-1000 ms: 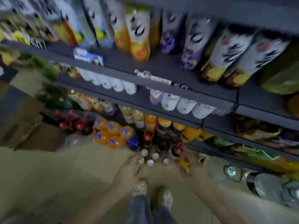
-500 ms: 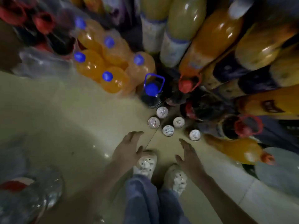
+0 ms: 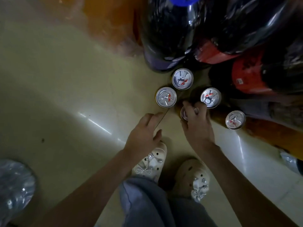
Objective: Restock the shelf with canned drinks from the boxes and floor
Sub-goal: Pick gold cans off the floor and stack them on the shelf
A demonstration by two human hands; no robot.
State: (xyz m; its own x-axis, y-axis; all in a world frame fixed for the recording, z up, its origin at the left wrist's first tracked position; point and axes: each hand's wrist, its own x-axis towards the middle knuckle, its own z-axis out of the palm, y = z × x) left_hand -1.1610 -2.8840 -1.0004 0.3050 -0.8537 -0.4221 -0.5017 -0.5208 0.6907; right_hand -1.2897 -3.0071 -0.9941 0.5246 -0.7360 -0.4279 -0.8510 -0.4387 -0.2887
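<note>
Several drink cans stand upright on the pale floor, seen from above by their silver tops. One can (image 3: pixel 182 78) is farthest, one can (image 3: pixel 166 97) is to the left, another (image 3: pixel 210 97) to the right, and one (image 3: pixel 235 119) far right. My right hand (image 3: pixel 196 123) covers the nearest can (image 3: pixel 184 113), fingers curled over its top. My left hand (image 3: pixel 144 135) hovers just left of it with relaxed fingers, holding nothing.
Large dark soda bottles (image 3: pixel 170 38) with red labels (image 3: pixel 246 74) crowd the floor right behind the cans. An orange bottle (image 3: pixel 278 136) lies at the right. Plastic-wrapped goods (image 3: pixel 14 185) sit at the lower left. My two shoes (image 3: pixel 150 163) stand below the hands.
The view dropped from the shelves down to the floor cans. Both hands reached forward; my right hand came down onto the nearest can, my left stopped beside it.
</note>
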